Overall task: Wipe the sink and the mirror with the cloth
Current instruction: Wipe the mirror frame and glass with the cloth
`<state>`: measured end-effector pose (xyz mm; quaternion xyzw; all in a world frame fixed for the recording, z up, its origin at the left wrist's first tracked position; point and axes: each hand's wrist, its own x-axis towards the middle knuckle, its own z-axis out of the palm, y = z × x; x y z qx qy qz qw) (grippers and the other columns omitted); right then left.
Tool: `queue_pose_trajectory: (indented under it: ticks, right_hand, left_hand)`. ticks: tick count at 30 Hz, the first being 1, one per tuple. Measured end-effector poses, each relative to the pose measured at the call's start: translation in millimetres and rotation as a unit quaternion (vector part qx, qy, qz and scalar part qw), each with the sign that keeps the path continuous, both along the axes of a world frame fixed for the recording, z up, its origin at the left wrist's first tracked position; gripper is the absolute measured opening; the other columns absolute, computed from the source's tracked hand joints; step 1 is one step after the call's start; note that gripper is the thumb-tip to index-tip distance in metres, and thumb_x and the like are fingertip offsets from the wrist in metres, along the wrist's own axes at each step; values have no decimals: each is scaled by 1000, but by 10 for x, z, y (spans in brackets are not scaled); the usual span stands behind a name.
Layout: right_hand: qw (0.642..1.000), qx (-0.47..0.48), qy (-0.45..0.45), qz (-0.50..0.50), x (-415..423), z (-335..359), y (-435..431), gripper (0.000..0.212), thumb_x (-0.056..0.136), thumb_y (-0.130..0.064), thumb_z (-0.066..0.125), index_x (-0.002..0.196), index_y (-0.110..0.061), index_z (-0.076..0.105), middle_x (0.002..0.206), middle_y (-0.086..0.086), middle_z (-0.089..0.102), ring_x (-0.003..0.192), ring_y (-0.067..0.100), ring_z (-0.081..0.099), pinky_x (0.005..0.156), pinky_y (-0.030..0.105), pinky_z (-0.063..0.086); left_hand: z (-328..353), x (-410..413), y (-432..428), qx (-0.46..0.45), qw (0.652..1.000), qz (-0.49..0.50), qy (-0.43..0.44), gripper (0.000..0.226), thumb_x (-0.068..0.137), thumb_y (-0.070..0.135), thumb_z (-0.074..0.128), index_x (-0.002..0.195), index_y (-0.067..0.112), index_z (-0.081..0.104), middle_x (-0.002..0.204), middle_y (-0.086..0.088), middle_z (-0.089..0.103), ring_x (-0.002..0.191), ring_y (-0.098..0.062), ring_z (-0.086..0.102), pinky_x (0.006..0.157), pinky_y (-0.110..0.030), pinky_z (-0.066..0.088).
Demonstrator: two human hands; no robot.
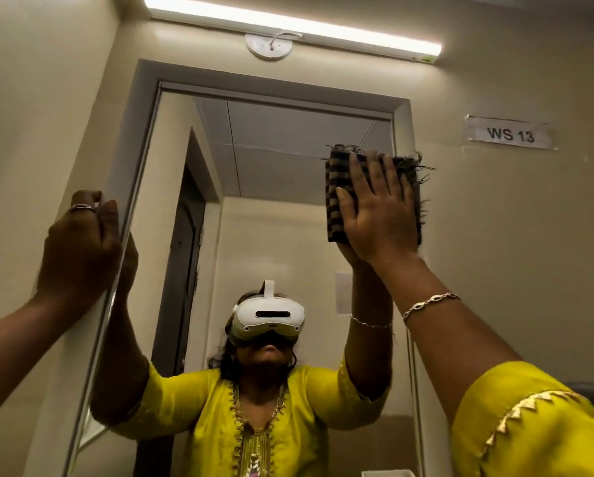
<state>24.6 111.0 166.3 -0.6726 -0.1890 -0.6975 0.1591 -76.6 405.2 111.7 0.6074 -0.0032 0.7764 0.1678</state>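
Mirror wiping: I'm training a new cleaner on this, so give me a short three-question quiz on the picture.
1. True or false: the right hand presses the folded cloth flat with open fingers.
2. Where does the left hand rest? A) on the wall label B) on the mirror's left frame edge C) on the cloth
3. Which part of the mirror is the cloth on?

Key:
1. True
2. B
3. The upper right, by the frame, below and left of the WS 13 label.

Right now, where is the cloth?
In the head view, the cloth is pressed flat under the right hand against the mirror's upper right edge, left of the WS 13 label.
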Motion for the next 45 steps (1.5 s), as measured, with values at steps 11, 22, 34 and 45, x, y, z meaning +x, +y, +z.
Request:
queue_pose_trajectory:
  ticks: [11, 22, 34, 45]
  right_hand:
    - [995, 84, 49, -17, -66, -136, 337, 65, 90, -47, 8, 149, -20, 7, 157, 9, 4, 144, 29, 1, 115, 43, 0]
    - [997, 51, 29, 41, -465, -356, 1508, 61, 95, -44, 13, 149, -16, 6, 157, 14, 2, 144, 32, -3, 114, 46, -4]
    - [996, -68, 29, 57, -749, -438, 2224, 59, 99, -43, 14, 148, -15, -3, 156, 14, -8, 143, 33, -12, 113, 47, -11]
    - [992, -79, -15, 97, -609, -460, 1933, 57, 96, -43, 24, 148, -19, 16, 157, 10, 10, 144, 29, 2, 113, 43, -7]
  left_hand:
    - [-58, -79, -109, -102, 992, -45, 65, 47, 99, 34, 27, 78, -2, 51, 64, -8, 39, 73, -26, 37, 56, -30, 22]
    - [-188, -71, -70, -88, 994, -34, 46, 38, 99, 26, 29, 90, -2, 53, 63, -7, 50, 54, -16, 44, 51, -13, 34]
    - [-494, 13, 38, -27, 998, -40, 43, 46, 92, 37, 25, 99, -2, 49, 68, -8, 51, 50, -14, 47, 42, -23, 34]
    - [-506, -31, -28, -29, 997, 53, 39, 44, 95, 31, 28, 95, -4, 54, 65, -5, 46, 46, -9, 38, 43, -17, 24]
